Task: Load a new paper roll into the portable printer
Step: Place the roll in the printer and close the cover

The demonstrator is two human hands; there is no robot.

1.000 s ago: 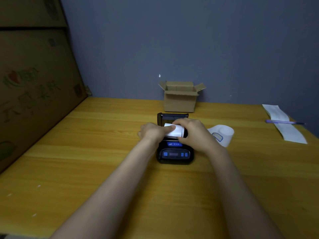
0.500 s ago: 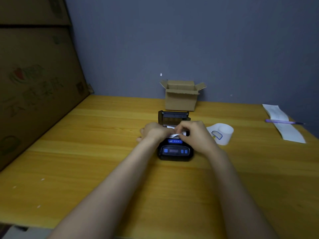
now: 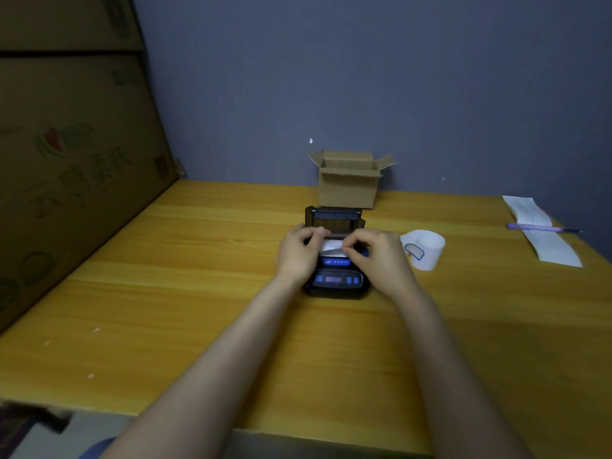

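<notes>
A small black portable printer [image 3: 337,283] with blue buttons sits mid-table, its lid [image 3: 334,217] standing open at the back. A white paper roll [image 3: 331,247] lies in the open compartment, with a loose end of paper over the front edge. My left hand [image 3: 298,253] rests against the printer's left side, fingers on the roll's left end. My right hand [image 3: 377,256] pinches the paper's loose end at the roll's right. Most of the roll is hidden by my fingers.
An open cardboard box [image 3: 349,178] stands just behind the printer. Right of the printer lies a second white roll [image 3: 425,250] with a blue-outlined label. A paper strip [image 3: 543,233] and a purple pen [image 3: 539,227] lie far right. Large cartons [image 3: 73,154] wall off the left side.
The roll has gone from held above the printer down into the compartment. My hands have spread slightly apart, and my right fingers now pinch the paper's loose end.
</notes>
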